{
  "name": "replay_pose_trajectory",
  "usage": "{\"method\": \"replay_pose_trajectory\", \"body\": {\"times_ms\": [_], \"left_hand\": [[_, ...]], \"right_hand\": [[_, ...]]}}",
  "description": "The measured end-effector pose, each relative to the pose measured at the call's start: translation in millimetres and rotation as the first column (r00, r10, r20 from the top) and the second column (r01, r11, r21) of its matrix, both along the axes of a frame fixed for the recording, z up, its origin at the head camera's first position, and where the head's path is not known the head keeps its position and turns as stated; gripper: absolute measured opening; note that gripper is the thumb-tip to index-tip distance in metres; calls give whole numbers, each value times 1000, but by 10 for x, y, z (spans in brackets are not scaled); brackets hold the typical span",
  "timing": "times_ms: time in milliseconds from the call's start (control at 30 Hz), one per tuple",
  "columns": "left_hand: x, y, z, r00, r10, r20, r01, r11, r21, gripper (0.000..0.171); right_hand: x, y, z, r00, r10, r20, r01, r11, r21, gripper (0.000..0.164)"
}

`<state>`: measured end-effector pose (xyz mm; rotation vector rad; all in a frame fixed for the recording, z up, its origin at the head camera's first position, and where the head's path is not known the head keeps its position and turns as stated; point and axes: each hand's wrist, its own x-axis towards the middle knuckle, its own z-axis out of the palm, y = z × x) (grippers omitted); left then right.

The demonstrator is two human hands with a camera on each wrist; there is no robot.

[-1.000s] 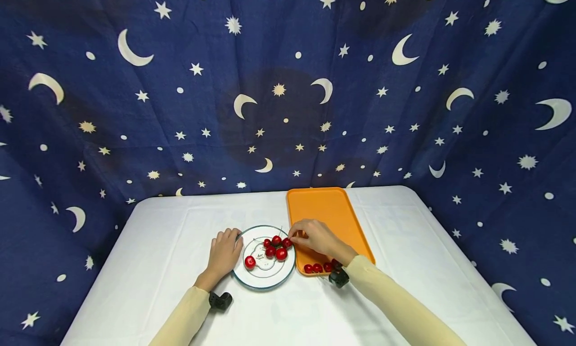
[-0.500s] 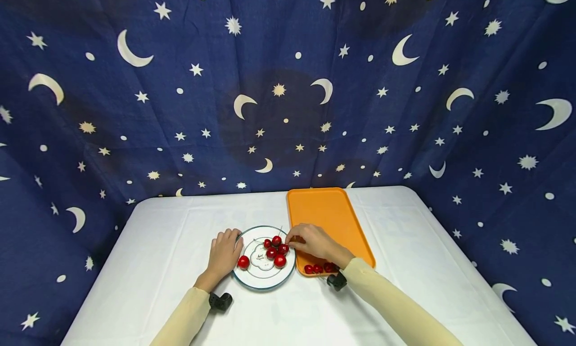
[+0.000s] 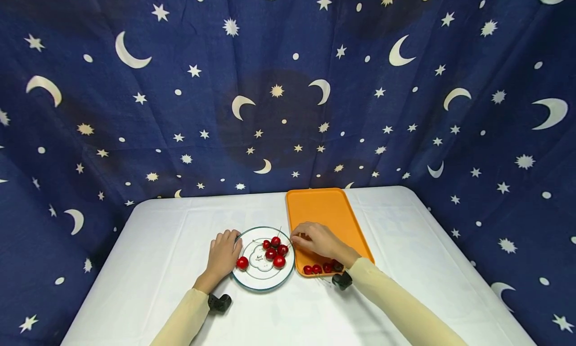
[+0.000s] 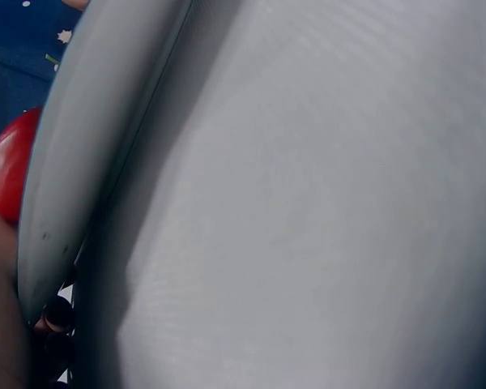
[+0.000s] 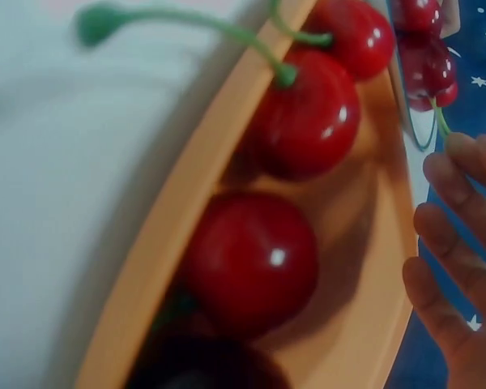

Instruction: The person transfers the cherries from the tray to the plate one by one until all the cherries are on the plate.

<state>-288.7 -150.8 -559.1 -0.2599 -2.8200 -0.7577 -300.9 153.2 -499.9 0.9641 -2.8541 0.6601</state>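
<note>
My left hand (image 3: 222, 251) holds the left rim of a white plate (image 3: 261, 283) with a blue-green edge, thumb along the rim. In the left wrist view, the plate's underside (image 4: 105, 121) fills the left side, with a red cherry (image 4: 12, 166) showing above its edge. Several red cherries (image 3: 271, 254) are grouped right of the plate's centre, and a single cherry (image 3: 242, 263) lies near my left thumb. My right hand (image 3: 315, 237), over the plate's right edge and the tray, pinches a cherry's green stem (image 5: 441, 121) between thumb and forefinger; the other fingers are spread.
An orange tray (image 3: 324, 206) stands against the plate's right side. Along its near edge are several more cherries (image 3: 317, 269), one very dark, with stems (image 5: 186, 20) hanging over the rim. A white cloth (image 3: 180, 231) covers the table; a blue star-patterned curtain (image 3: 202, 111) rises behind.
My right hand brought a cherry from the plate's right edge inward to the group, then drew slightly back right. The single cherry rolled left toward my left thumb. My left hand stayed put.
</note>
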Motion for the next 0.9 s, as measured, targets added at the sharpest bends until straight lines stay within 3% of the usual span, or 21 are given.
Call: {"method": "replay_pose_trajectory", "body": {"times_ms": [233, 467, 700, 900], "left_hand": [[7, -2, -11, 1000, 2, -2, -2, 1000, 6, 25], [10, -1, -22, 1000, 0, -9, 0, 1000, 13, 24], [6, 0, -6, 1000, -3, -13, 3, 1000, 0, 23], [6, -2, -6, 1000, -2, -3, 2, 1000, -4, 23]], "right_hand": [[12, 117, 24, 1000, -17, 17, 17, 1000, 13, 16], [14, 250, 12, 990, 91, 106, -97, 994, 56, 18], [73, 304, 42, 941, 213, 261, -226, 974, 17, 17], [109, 330, 52, 893, 224, 390, -241, 970, -4, 22]]}}
